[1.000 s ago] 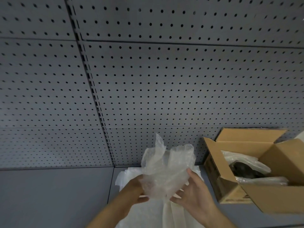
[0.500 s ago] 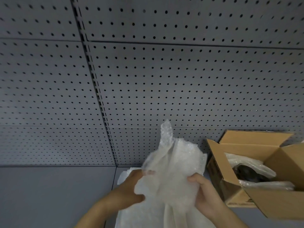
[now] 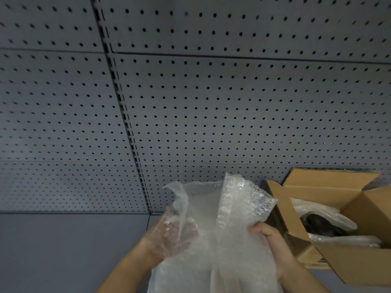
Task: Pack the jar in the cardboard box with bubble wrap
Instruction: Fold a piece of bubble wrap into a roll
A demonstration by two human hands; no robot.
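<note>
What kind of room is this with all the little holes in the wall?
Probably a workshop or packing station. The grey pegboard wall is the kind for hanging tools, and hands hold bubble wrap beside an open cardboard box on a plain grey bench.

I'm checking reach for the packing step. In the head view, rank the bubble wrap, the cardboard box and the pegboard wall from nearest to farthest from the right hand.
1. Bubble wrap: gripped in the right hand itself.
2. Cardboard box: open, just to the hand's right.
3. Pegboard wall: behind and above everything, farthest.
</note>
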